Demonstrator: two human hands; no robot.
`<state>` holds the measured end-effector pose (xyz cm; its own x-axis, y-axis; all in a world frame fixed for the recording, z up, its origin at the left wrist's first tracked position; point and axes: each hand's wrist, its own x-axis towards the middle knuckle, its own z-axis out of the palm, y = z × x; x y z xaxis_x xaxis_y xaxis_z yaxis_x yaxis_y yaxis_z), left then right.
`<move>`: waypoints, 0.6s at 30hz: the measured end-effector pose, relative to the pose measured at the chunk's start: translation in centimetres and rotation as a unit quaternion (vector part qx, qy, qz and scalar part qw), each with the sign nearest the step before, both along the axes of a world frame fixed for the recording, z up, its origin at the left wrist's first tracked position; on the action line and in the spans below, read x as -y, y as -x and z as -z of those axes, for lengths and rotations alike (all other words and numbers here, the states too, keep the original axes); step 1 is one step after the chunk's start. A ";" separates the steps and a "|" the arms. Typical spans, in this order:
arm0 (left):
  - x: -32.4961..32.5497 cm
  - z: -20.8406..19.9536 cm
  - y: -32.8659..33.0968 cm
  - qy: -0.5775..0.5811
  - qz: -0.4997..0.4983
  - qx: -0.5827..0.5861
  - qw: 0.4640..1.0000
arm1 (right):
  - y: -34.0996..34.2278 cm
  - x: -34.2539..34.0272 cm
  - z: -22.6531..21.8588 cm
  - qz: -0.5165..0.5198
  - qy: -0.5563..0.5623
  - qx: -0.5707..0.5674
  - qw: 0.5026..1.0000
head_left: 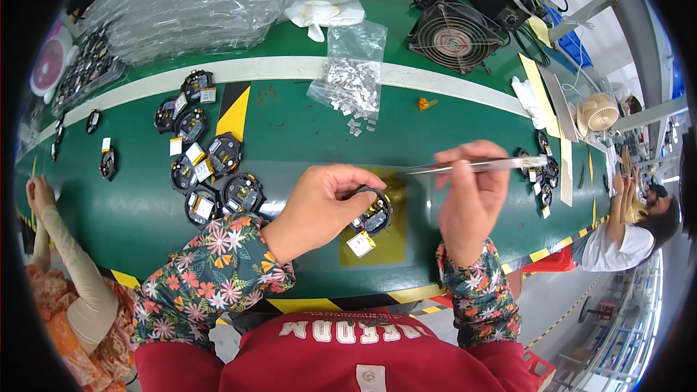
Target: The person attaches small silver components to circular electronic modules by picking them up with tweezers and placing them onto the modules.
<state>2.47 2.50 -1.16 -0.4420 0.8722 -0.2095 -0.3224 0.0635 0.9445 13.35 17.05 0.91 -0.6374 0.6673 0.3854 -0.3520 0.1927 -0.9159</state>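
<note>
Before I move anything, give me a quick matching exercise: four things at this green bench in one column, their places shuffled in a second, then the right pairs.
Things:
1. silver tweezers
2. clear bag
3. round black device
4. black caged fan

Places:
A. beyond the white strip, toward the right
B. in the left hand, over the yellow square
C. in the right hand
D. lying across the white strip

Pairs: 1-C, 2-D, 3-B, 4-A
</note>
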 end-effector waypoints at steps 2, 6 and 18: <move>0.0 -0.1 0.0 0.011 0.000 -0.002 1.000 | -0.3 -0.1 -0.2 0.018 -0.008 -0.003 1.000; 0.1 -0.3 0.1 0.012 0.012 -0.039 0.999 | -0.4 0.5 0.2 -0.067 -0.047 0.022 0.996; 0.6 -0.4 0.9 0.022 0.031 -0.051 0.998 | -0.1 0.8 -0.2 -0.096 -0.485 0.152 0.856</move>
